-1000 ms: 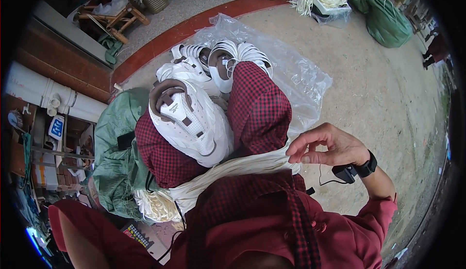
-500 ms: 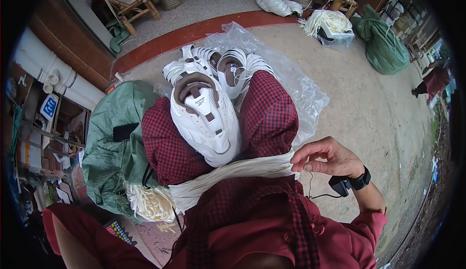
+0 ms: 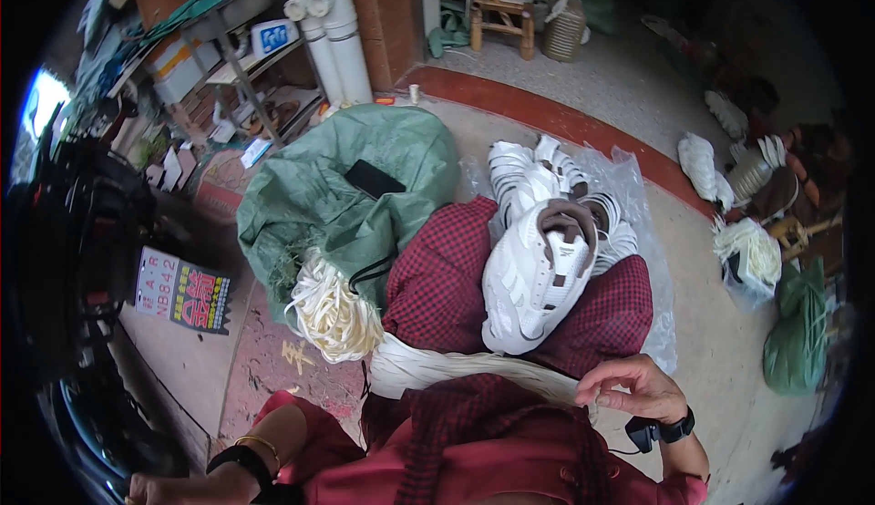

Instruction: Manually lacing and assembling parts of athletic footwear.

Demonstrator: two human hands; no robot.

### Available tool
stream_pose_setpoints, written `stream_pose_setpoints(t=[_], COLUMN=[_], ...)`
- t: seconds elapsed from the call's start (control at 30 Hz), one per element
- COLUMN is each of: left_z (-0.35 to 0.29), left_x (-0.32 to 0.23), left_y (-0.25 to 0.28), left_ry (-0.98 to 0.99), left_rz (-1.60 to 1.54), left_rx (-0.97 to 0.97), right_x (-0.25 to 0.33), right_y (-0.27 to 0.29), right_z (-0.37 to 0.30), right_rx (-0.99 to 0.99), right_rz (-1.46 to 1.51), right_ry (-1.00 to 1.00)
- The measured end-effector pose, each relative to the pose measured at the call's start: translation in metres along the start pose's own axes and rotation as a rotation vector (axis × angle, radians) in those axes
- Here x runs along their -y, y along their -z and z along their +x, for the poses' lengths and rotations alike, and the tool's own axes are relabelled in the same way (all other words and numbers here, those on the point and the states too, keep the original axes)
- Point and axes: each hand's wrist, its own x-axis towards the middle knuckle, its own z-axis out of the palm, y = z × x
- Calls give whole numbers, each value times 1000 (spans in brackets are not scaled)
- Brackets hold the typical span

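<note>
If looking for the white sneaker, check the middle of the red-and-black checked cloth on the lap, propped between both knees, toe toward the cloth's near edge. Got the right hand well apart from it, hovering by the right end of the cream strip bundle across the lap, with bent fingers, thumb and forefinger tips close together. Can't tell if pinching anything, tbh. Mostly cut off at lower left: the left hand, so can't tell about that grip. Also see a green sack, with a black flat device toward its right edge and a cream coil at its near edge.
</note>
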Motion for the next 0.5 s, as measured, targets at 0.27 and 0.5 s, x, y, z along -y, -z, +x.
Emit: stream_pose_setpoints(t=[0.27, 0.5], left_z=[24, 33], left_x=[-72, -90], left_y=[2, -2], left_ry=[733, 960], left_rz=[116, 94], left_rx=[193, 272], right_x=[7, 52], right_y=[-1, -50], right_z=[49, 85], right_rx=[208, 493], right_rz=[-105, -525], right_ry=[-45, 70])
